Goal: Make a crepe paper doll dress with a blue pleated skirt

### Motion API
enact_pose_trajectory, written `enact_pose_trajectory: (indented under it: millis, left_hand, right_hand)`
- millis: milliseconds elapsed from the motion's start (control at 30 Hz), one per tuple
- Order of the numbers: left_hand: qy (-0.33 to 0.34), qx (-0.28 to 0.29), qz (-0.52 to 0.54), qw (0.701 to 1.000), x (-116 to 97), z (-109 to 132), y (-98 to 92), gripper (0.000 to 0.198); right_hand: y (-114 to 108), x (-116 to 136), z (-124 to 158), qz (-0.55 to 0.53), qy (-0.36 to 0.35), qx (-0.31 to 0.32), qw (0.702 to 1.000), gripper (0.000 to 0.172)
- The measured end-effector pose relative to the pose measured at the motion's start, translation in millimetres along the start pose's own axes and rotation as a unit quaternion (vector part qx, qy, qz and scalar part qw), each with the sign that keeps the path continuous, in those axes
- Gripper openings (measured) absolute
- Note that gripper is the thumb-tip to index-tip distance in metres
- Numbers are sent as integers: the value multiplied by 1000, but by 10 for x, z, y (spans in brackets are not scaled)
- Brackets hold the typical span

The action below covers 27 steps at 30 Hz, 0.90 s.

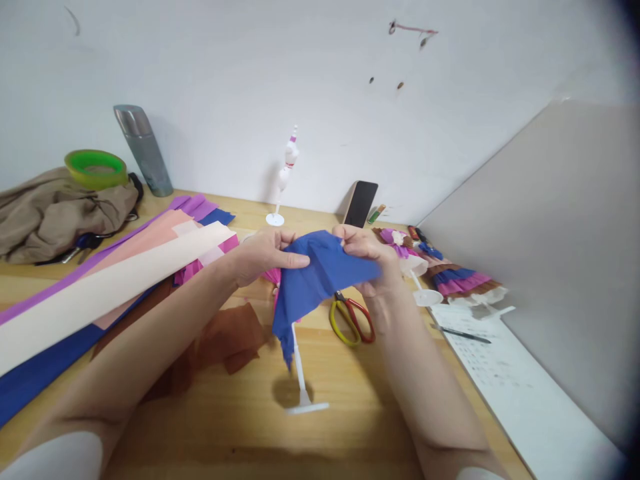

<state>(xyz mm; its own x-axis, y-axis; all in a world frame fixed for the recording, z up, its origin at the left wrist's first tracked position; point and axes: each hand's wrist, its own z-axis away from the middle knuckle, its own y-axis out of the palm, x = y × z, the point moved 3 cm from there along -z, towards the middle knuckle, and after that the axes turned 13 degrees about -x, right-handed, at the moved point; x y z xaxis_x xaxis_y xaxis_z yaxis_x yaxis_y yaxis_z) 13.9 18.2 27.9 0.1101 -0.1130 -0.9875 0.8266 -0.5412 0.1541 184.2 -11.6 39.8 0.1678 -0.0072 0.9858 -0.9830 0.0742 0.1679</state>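
Between my two hands, a piece of blue crepe paper [316, 270] is stretched above the table, one corner hanging down. My left hand [267, 255] pinches its left upper edge, thumb on top. My right hand [370, 255] grips the upper right part with curled fingers. Below the paper shows a white stand [299, 363] with a flat base, tilted; its upper part is hidden behind the paper. Some bright pink material [273, 275] peeks out beside my left fingers. Scissors [351, 319] with one yellow and one red handle lie under my right wrist.
Crepe paper strips [115, 283] and brown pieces [233, 337] lie left. Behind stand a white figure [286, 170], a phone [361, 204] and a flask [144, 150]. Green tape [96, 168] rests on brown cloth [60, 207]. Rightward are dressed figures [463, 279] and a pen [465, 335] on paper [520, 387].
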Motion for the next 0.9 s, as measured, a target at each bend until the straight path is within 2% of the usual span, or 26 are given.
enact_pose_trajectory:
  millis: [33,167,300,400,433,467,500,567,633,667,800,900]
  left_hand:
    - [-1,-18,-8,1000,5,5,13,28]
    - [20,-73,-75,994,-13,15,89,18]
    - [28,-103,-121,987,-47,36,154,18]
    - [30,-159,-158,974,-35,51,139,20]
    - [33,-170,-169,970,-27,54,135,20]
    - [40,-171,-177,968,-19,56,137,19]
    - [49,-165,-179,969,-12,57,143,17]
    - [78,-140,-181,970,-10,63,162,15]
    - [107,-119,-206,965,-18,76,168,13]
    - [111,-107,-224,962,-19,83,165,12]
    - [39,-36,-241,969,2,117,129,16]
    - [-10,-18,-227,974,-1,133,91,19]
  right_hand:
    - [-11,5,10,7,6,11,1000,21]
    - [-46,3,53,46,10,86,995,56]
    - [-81,26,127,81,-40,142,986,63]
    - [-38,68,231,148,-103,165,970,70]
    - [-11,75,261,191,-126,152,962,73]
    - [10,81,280,233,-149,112,954,75]
    - [29,88,292,263,-172,62,947,69]
    - [53,98,298,285,-210,-31,935,40]
    - [59,82,270,251,-193,-50,947,17]
    - [48,76,248,231,-177,-52,955,11]
    - [-46,95,168,181,-130,-82,971,14]
    - [-86,101,139,155,-106,-106,976,20]
